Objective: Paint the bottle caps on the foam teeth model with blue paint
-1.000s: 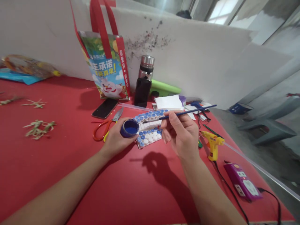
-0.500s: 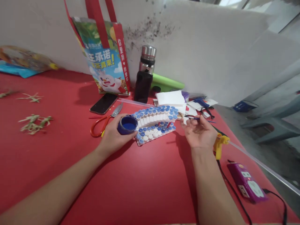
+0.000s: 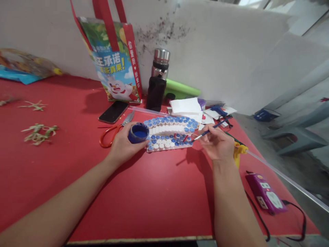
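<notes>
so, the colouring looks well along, past the halfway mark i would judge. on the model (image 3: 168, 130), the upper caps (image 3: 164, 120) along the arch carry blue, mostly a paler shade, while many of the lower caps (image 3: 177, 143) at the right end and along the back are a deeper blue. what is left, as far as it shows, is a patch of white caps (image 3: 161, 146) in the middle and front of the base; the strips under the arch are white too (whether those should take colour, i cannot say).

the model lies on the red table (image 3: 141, 206), between the two hands. the left hand (image 3: 124, 142) is curled around a jar of blue paint (image 3: 138, 133), thumb along its near side, and holds it just beside the model's left end; whether jar and model touch, i cannot tell. the right hand (image 3: 217, 140) pinches a thin brush (image 3: 201, 136) between thumb and fingers, a little off the model's right end. the brush slants down to the left, its tip by the base's right edge, too small to tell if it meets a cap. scissors (image 3: 109, 138) lie left of the jar.
</notes>
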A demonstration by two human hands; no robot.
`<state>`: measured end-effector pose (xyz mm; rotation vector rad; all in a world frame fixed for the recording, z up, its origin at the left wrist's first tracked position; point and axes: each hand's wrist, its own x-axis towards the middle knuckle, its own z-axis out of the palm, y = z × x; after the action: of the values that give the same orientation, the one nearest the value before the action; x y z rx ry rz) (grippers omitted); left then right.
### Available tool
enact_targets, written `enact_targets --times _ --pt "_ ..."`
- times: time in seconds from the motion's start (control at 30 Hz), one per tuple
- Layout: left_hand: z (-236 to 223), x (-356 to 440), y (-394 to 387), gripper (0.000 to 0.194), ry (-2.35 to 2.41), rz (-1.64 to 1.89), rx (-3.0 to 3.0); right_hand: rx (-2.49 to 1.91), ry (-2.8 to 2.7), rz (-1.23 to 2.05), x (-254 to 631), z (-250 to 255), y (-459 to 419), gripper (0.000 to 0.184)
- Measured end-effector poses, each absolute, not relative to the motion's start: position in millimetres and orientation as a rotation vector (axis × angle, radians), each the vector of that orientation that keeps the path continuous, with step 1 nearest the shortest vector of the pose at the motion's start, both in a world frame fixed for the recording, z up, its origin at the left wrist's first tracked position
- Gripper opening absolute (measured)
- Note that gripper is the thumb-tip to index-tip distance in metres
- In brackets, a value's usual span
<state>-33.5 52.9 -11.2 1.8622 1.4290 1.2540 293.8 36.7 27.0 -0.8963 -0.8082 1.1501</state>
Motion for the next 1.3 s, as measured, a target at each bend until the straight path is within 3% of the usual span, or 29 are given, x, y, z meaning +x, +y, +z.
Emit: enact_targets --times 0.13,0.27,0.33,0.63,0.83,1.3 --pt "-9.7 -32.2 52.6 0.056 1.43 1.268 1.839 -0.952 -0.9 1.101 314.0 41.3 22.1 0.013" --pt "-8.2 -30.8 52.1 0.056 1.45 1.295 1.841 -1.046 -0.921 0.73 313.0 57.0 9.2 0.009" --pt "-8.4 -30.5 52.0 0.055 1.44 1.318 1.841 -0.964 -0.935 0.594 294.8 62.3 5.5 0.017" --pt "-2.6 -23.9 37.6 0.057 1.322 1.295 1.886 -0.822 -1.141 0.728 189.1 48.8 -5.1 0.013" --pt "-1.6 -18.6 28.4 0.048 1.244 1.242 2.01 -0.873 -1.239 0.76 182.0 42.5 -12.1 0.016" --pt "-10.0 -23.2 32.0 0.053 1.093 1.198 2.144 -1.054 -1.616 0.502 178.8 32.6 -8.3 0.015"
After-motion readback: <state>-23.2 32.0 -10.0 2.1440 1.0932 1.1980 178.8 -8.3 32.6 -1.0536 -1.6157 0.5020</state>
